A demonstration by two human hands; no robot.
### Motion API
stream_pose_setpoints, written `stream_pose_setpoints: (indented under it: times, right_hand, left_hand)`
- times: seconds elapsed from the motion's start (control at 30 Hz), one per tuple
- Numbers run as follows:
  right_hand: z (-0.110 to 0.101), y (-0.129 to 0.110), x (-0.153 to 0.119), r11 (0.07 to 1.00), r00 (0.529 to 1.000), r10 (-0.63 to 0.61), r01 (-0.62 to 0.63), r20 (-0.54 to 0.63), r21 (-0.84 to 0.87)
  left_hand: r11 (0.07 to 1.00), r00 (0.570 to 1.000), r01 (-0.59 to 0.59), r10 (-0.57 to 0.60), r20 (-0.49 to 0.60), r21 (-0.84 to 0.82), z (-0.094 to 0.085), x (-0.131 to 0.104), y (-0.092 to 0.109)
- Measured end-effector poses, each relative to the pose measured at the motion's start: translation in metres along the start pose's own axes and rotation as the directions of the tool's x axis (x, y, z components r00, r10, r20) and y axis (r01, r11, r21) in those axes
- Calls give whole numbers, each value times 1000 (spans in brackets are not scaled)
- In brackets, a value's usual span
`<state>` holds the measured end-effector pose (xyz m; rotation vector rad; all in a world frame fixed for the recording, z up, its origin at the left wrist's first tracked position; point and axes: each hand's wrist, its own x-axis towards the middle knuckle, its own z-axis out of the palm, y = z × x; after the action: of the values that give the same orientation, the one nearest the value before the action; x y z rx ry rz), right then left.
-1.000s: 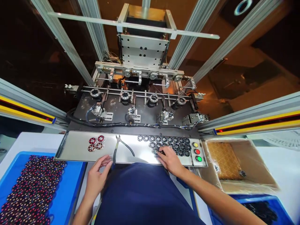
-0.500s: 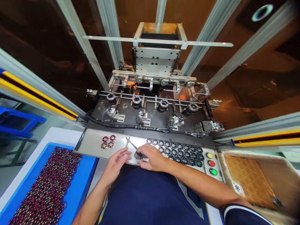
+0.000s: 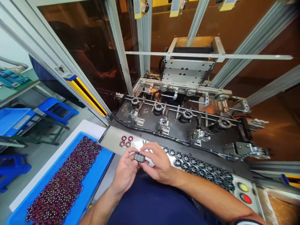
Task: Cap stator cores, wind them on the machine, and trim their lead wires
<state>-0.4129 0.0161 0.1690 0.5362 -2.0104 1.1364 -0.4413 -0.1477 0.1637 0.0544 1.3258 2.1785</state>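
Both of my hands meet around a small dark grey cylindrical part (image 3: 139, 157) in front of my torso. My left hand (image 3: 126, 170) grips it from the left with thumb and fingers. From the right, the fingers of my right hand (image 3: 158, 162) close on its top and side. Behind my right fingers, the pliers (image 3: 144, 142) lie mostly hidden on the metal tray (image 3: 111, 137). Four red-and-silver round parts (image 3: 127, 144) rest on the tray to the left. Many dark ring-shaped parts (image 3: 201, 170) cover its right side.
A blue bin (image 3: 98, 168) full of small round parts stands at the left. Beyond the tray is a machine with several round fixtures (image 3: 187, 115) and clamps. Yellow (image 3: 243, 187) and red (image 3: 246, 198) buttons sit at right. Blue stools (image 3: 57, 109) stand far left.
The view has swung left, so the scene sits further right. My left hand has closed on the grey part, which my right hand held alone before. The part is now between both hands.
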Motion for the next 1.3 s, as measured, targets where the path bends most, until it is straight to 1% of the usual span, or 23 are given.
stream_pose_setpoints:
  times: [0.03, 0.07, 0.13, 0.2, 0.27, 0.33, 0.37, 0.47, 0.5, 0.57, 0.63, 0.67, 0.7, 0.73, 0.77, 0.8, 0.83, 0.9, 0.93, 1.0, 1.07, 1.2, 1.3]
  right_hand:
    - [-3, -2, 1, 1000, 1000, 13, -13, 15, 25]
    - [-8, -3, 3, 997, 997, 42, -46, 59, 68]
    - [-20, -4, 8, 966, 968, 133, -175, 212, 189]
    - [-33, -2, 13, 892, 894, 223, -348, 388, 289]
    - [-44, 3, 18, 804, 820, 253, -473, 514, 359]
    - [-50, 8, 21, 726, 763, 244, -553, 598, 409]
    - [-51, 10, 22, 695, 740, 225, -578, 634, 428]
    - [-53, 9, 22, 643, 679, 121, -609, 724, 464]
    - [-54, 8, 22, 638, 671, 76, -601, 737, 482]
    - [-60, 8, 25, 658, 674, 18, -564, 739, 499]
    - [-74, 21, 32, 771, 683, 35, -483, 729, 415]
    - [-86, 33, 37, 831, 692, 74, -441, 718, 339]
    - [-100, 50, 43, 898, 695, 144, -391, 705, 202]
    - [-118, 71, 49, 926, 700, 222, -370, 679, 78]
    - [-137, 95, 54, 925, 711, 317, -378, 628, -40]
    - [-156, 120, 57, 886, 687, 463, -342, 561, -313]
    - [-175, 146, 58, 833, 672, 543, -354, 504, -425]
    - [-206, 191, 54, 753, 647, 630, -376, 429, -539]
    - [-216, 209, 49, 728, 632, 655, -381, 414, -570]
    - [-227, 235, 37, 701, 606, 681, -375, 411, -607]
    - [-228, 249, 24, 693, 585, 689, -360, 427, -624]
    - [-226, 262, 13, 699, 560, 687, -335, 463, -631]
    - [-228, 268, 14, 706, 547, 683, -321, 484, -632]
  left_hand:
    - [1000, 1000, -11, 11, 0, 12, 0, 0, 0]
    - [999, 1000, -21, 21, 1, 29, -1, 1, 1]
    - [997, 999, -38, 37, 8, 72, -4, 1, 4]
    - [984, 999, -41, 37, 27, 173, -6, 0, 10]
    - [950, 999, -26, 14, 42, 310, -6, 0, 16]
    - [913, 999, -5, -17, 51, 408, -4, -1, 21]
    - [907, 998, 4, -32, 61, 420, -3, -1, 22]
    - [921, 989, 29, -82, 122, 390, 1, -1, 22]
    - [925, 985, 40, -101, 143, 378, 1, -1, 22]
    - [927, 979, 55, -122, 161, 372, -2, 2, 19]
    - [918, 988, 43, -97, 119, 394, -10, 7, 16]
    - [907, 994, 35, -76, 80, 420, -15, 10, 14]
    - [890, 998, 31, -50, 30, 454, -21, 13, 13]
    - [871, 999, 34, -25, -24, 491, -27, 15, 12]
    - [848, 997, 45, -2, -81, 527, -32, 17, 10]
    - [827, 991, 59, 20, -134, 559, -37, 19, 8]
    - [809, 982, 78, 39, -185, 583, -41, 20, 6]
    - [785, 961, 119, 62, -268, 609, -44, 20, 1]
    - [777, 953, 142, 61, -297, 613, -45, 19, -2]
    - [770, 942, 179, 46, -333, 613, -45, 16, -8]
    - [761, 939, 204, 26, -344, 616, -44, 14, -12]
    - [739, 938, 230, 5, -346, 633, -49, 17, -13]
    - [735, 935, 290, -80, -346, 613, -58, 23, -11]
